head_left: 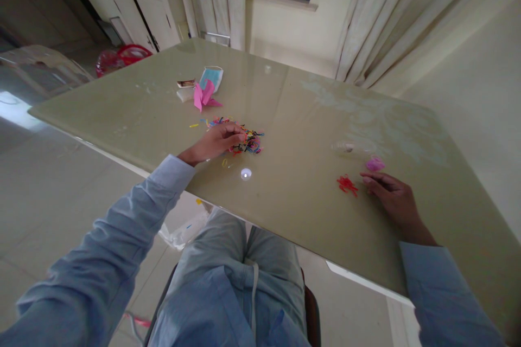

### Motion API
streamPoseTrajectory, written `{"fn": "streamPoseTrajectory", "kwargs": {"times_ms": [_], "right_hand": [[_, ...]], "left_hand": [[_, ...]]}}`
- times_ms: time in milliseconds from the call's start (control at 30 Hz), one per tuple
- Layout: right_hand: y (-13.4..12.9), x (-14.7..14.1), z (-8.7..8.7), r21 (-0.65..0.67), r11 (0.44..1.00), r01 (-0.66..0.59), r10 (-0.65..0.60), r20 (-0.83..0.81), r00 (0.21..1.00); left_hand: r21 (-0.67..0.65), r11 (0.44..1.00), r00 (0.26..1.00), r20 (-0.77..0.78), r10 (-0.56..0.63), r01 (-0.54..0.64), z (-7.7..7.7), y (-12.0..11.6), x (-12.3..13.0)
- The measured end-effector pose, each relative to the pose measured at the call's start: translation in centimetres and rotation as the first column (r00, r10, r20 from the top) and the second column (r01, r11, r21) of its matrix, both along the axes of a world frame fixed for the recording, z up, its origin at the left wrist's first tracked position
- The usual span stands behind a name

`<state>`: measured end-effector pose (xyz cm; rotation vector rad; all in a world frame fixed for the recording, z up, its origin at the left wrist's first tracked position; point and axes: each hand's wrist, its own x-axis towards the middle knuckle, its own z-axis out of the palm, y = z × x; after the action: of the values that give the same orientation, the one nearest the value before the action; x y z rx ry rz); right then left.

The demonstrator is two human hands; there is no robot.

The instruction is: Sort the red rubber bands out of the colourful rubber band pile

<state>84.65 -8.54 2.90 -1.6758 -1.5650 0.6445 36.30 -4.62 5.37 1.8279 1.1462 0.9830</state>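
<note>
Over a pile of mixed-colour small bands (253,143) near the table's front edge is my left hand (217,141), thumb and fingers pinched at the pile; what they hold is too small to make out. On the right, my right hand (391,195) rests by the table top with thumb and index finger close together, and anything between them is too small to tell. Just left of its fingertips lies a small red pile of bands (347,185). A pink-purple pile (375,164) sits just beyond that hand.
Pink folded paper (205,96), a blue face mask (211,78) and a small card (186,83) lie at the table's back left. A clear plastic item (348,147) is beyond the red pile. The glossy table (293,184) reflects a light.
</note>
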Motion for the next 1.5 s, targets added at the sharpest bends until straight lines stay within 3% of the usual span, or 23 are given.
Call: {"fn": "streamPoseTrajectory", "kwargs": {"times_ms": [300, 500, 733, 900, 1000, 1200, 1333, 1500], "right_hand": [[-0.1, -0.4, 0.2, -0.012, 1.0, -0.015, 0.014, -0.046, 0.999], [-0.1, -0.6, 0.2, -0.009, 0.999, -0.037, 0.037, -0.037, 0.999], [0.0, -0.4, -0.2, 0.02, 0.999, -0.05, 0.051, -0.076, 0.996], [-0.2, -0.6, 0.1, 0.02, 0.999, -0.048, 0.049, -0.089, 0.995], [-0.2, -0.6, 0.2, 0.031, 0.998, -0.057, 0.059, -0.081, 0.995], [-0.2, -0.3, 0.1, 0.015, 0.999, -0.051, 0.053, -0.12, 0.991], [-0.2, -0.3, 0.2, 0.007, 1.0, -0.028, 0.029, -0.158, 0.987], [-0.2, -0.4, 0.4, 0.021, 1.0, 0.023, -0.019, -0.182, 0.983]], "left_hand": [[-0.053, 0.997, 0.994, 0.1, -0.054, 0.06, 0.6, -1.1, 2.9], [-0.011, 0.982, 0.974, 0.133, -0.185, 0.188, 0.2, -0.6, 9.8], [0.221, 0.932, 0.947, -0.211, -0.243, 0.288, -0.9, 0.3, 21.6], [0.205, 0.873, 0.816, -0.497, -0.296, 0.442, -2.1, 0.7, 25.6], [0.196, 0.844, 0.777, -0.533, -0.336, 0.499, -2.4, 0.8, 26.0], [0.22, 0.864, 0.83, -0.458, -0.319, 0.454, -2.8, 0.7, 24.9], [0.217, 0.889, 0.832, -0.491, -0.258, 0.404, -2.6, 0.5, 22.3], [0.206, 0.899, 0.756, -0.63, -0.18, 0.386, -2.7, 0.0, 18.0]]}}
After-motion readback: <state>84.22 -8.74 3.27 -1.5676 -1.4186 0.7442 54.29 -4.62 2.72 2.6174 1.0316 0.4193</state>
